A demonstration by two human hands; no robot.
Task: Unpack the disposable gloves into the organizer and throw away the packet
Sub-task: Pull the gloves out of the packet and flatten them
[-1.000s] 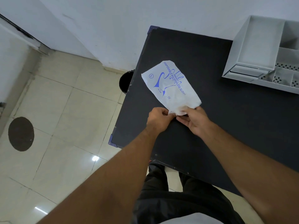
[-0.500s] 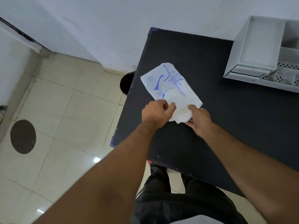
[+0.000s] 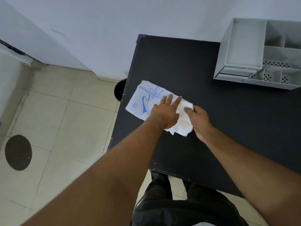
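Note:
A white glove packet (image 3: 143,100) with blue print lies flat near the left edge of the black table (image 3: 211,128). My left hand (image 3: 164,111) rests flat on the packet, fingers spread, pressing it down. A wad of translucent white gloves (image 3: 182,124) sticks out of the packet's near end. My right hand (image 3: 197,119) pinches that wad, thumb on top. The grey organizer (image 3: 241,49) with several compartments stands at the table's back right, apart from both hands.
A black bin (image 3: 119,89) sits on the tiled floor just beyond the table's left edge, partly hidden by it. A dark round floor cover (image 3: 17,152) lies at the far left. The white wall runs behind the table.
My left hand has gone from pinching the packet's near end to lying flat on top of it. My right hand has drawn the gloves partly out. The packet has turned leftward.

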